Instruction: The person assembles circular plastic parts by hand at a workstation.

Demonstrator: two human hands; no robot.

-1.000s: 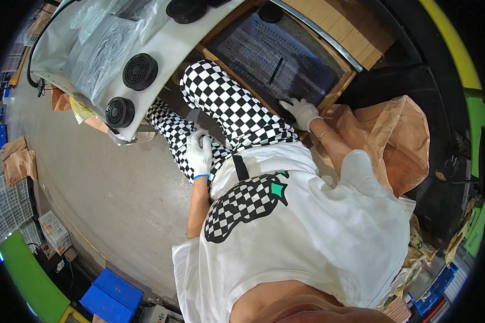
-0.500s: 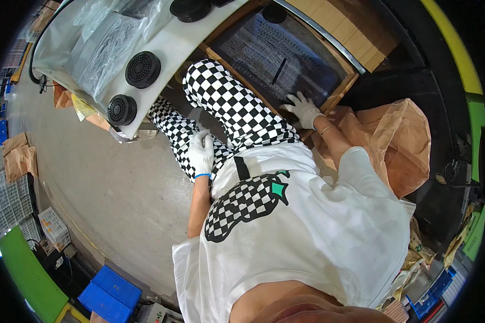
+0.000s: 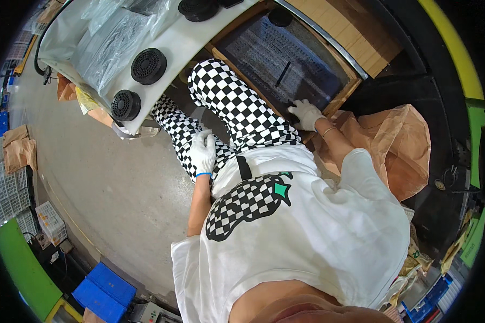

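Note:
My left hand (image 3: 202,153), in a white knit glove with a blue cuff edge, rests on my checkered trousers (image 3: 237,102) at the thigh. Its fingers lie loosely along the cloth, with nothing seen in them. My right hand (image 3: 306,114), gloved in white too, is at the near corner of a dark, shiny panel (image 3: 307,56) set in a wooden frame (image 3: 344,92). Those fingers are bent and drawn together; whatever is between them is hidden. On the panel lies a thin black bar (image 3: 282,74).
A white table (image 3: 170,67) carries clear plastic bags (image 3: 110,48) and round black vented discs (image 3: 149,66). An open brown paper bag (image 3: 399,145) stands right of my right forearm. Cardboard (image 3: 342,32) lies beyond the frame. Behind left are a blue bin (image 3: 105,290) and white crates (image 3: 51,223).
My right hand's fingers have gone from spread on the panel's corner to bent and drawn together. My left hand stays on my thigh. The view has shifted slightly.

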